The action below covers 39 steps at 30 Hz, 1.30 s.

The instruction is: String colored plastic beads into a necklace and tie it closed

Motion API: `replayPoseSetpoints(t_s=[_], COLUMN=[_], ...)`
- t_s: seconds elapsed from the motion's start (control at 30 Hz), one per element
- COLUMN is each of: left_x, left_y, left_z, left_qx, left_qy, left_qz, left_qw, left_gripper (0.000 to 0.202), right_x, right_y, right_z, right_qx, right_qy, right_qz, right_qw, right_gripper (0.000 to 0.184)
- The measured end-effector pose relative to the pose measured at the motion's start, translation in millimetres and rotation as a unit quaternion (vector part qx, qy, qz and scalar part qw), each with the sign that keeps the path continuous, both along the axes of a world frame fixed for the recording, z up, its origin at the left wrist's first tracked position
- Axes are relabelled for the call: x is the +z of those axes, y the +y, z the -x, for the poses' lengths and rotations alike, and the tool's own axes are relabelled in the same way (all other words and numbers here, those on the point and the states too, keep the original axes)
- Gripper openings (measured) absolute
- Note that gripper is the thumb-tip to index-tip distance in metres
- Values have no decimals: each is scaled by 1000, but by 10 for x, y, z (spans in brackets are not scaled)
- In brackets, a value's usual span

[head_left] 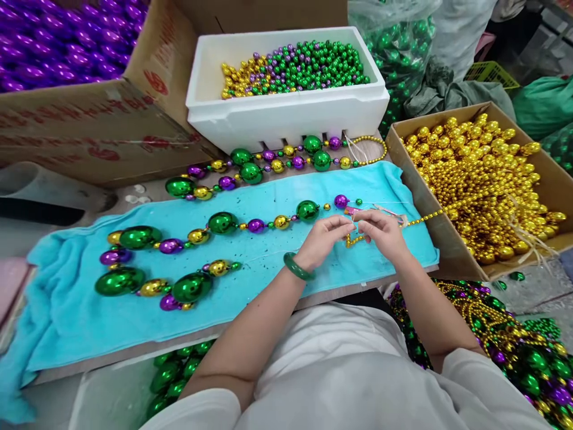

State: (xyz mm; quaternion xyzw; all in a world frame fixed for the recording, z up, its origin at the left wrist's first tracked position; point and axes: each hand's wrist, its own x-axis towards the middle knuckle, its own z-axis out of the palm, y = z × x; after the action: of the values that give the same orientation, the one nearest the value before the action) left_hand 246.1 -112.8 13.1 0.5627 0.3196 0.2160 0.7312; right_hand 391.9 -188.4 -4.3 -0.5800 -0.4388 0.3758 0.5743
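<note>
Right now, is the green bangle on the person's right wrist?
No, the green bangle circles the wrist of the left hand.

At 1 o'clock we see a clear bag [394,30] beside a white sack [463,33]; around 2 o'clock, we have a yellow basket [492,73] behind crumpled grey cloth [461,97], with a green sack [544,101] near it, closer to 3 o'clock.

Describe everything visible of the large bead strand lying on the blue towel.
The bead strand combines glossy, plastic-looking beads in green, purple and gold, of varied sizes, the biggest green. It rests on the towel, bent into a sideways U opening rightward. A faint thread trails from its near end.
</note>
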Motion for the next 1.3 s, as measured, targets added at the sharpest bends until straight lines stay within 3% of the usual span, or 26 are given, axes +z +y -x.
replayPoseSetpoints(t_s=[0.1,0.3,0.5,0.67,0.97,1.13,1.2,1.3], left_x=[-53,-148,-163,-175,-185,-151,-126,-105], left_y=[-36,-131,-186,-163,-131,-132,-122,-104], left_z=[-17,-46,-54,-58,-29,9,21,21], left_qx=[43,129,144,154,157,100,83,82], left_qy=[-3,61,92,79,98,106,93,38], left_qz=[-1,-120,-225,-233,-256,-300,-283,-204], left_qw=[999,983,959,957,949,943,951,975], left_gripper=[19,14,11,11,11,10,9,12], right_x=[-85,-188,-155,-162,-108,1,18,5], right_y=[-12,5,38,57,46,87,104,105], right_z=[76,214,249,304,261,106,68,78], right_qx=[-9,-90,-83,-106,-102,-24,3,-9], right_qy=[31,-25,-133,-193,-109,40,76,123], right_qz=[39,29,2,-23,-14,27,27,16], right_qw=[999,995,988,975,989,999,997,992], right_gripper=[18,7,3,8,11,15,15,17])
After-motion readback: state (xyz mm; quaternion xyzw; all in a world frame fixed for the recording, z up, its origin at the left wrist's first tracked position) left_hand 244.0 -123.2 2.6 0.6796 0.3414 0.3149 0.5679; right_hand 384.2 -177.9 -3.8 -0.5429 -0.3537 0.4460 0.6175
